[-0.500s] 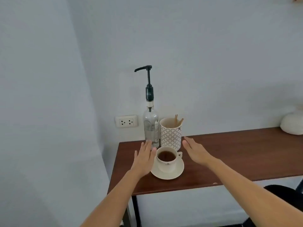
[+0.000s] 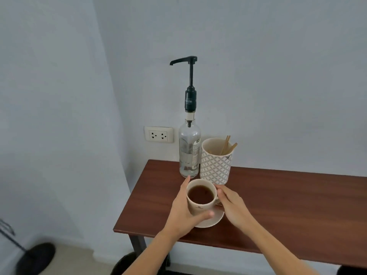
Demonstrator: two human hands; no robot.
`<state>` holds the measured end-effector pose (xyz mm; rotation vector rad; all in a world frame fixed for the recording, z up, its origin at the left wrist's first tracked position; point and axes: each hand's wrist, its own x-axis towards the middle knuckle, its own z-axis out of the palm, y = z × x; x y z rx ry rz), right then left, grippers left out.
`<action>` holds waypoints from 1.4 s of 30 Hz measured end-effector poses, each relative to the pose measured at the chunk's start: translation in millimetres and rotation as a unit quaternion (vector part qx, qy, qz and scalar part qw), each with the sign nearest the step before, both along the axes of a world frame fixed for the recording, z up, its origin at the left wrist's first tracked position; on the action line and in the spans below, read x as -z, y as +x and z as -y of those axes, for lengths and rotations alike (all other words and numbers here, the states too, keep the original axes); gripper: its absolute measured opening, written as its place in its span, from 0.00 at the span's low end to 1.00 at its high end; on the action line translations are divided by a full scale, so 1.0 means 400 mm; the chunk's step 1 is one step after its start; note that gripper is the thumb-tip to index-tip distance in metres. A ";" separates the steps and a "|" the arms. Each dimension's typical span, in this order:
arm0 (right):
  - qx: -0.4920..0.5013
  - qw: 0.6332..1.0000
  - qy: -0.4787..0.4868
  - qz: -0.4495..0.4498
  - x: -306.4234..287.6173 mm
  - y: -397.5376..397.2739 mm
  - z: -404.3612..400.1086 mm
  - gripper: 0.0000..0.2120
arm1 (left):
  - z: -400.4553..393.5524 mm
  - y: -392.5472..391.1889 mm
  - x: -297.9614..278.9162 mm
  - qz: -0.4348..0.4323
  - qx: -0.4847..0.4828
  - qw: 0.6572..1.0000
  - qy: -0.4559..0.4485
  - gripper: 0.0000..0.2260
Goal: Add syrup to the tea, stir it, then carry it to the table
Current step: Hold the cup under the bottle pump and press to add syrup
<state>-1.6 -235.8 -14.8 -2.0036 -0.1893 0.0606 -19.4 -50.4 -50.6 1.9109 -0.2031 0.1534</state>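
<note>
1. Landmark: white ceramic teacup [image 2: 201,197] holding dark brown tea, standing on a cream round saucer [image 2: 213,221] near the front left corner of the dark brown wooden table [image 2: 288,205].
2. Far left of the teacup, low on the floor: a black round stand base [image 2: 35,259] with a thin rod rising from it; blurred.
3. Left of and above the teacup, on the pale grey wall: a white double power socket [image 2: 158,134].
4. Left hand [image 2: 184,213] is wrapped around the teacup's left side: fingers curve behind the rim, the thumb lies across the front lower wall. Hand is holding the teacup.
5. Whether the teacup is seated on the saucer or lifted cannot be told.
6. Directly behind the teacup: a clear glass syrup bottle [image 2: 189,149] with a tall black pump dispenser [image 2: 189,80], upright, spout pointing left. Only a low level of clear liquid shows at the bottom.
7. Behind and just right of the teacup: a white lattice-patterned ceramic holder [image 2: 216,163] with wooden stir sticks [image 2: 227,144] leaning against its right rim. It stands just beside the bottle.
8. Right hand [image 2: 232,207] is at the teacup's right side, fingertips [image 2: 219,190] touching the wall by the handle, which is mostly hidden. Fingers are partly curled; a firm grip cannot be confirmed.
</note>
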 end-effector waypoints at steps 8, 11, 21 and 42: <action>-0.017 0.998 0.056 -0.029 -0.014 0.012 0.002 0.16 | 0.034 0.002 -0.003 0.065 -0.087 0.994 -0.023 0.48; -0.028 0.997 0.063 -0.030 -0.055 0.017 -0.008 0.15 | 0.021 0.006 -0.033 0.102 -0.103 0.989 -0.020 0.44; -0.007 0.991 -0.009 0.136 -0.410 0.119 -0.109 0.11 | -0.096 0.086 -0.299 0.156 -0.109 0.981 -0.037 0.35; 0.031 0.947 0.307 0.086 -0.733 0.412 -0.330 0.07 | -0.214 0.327 -0.651 0.125 -0.114 0.985 -0.036 0.43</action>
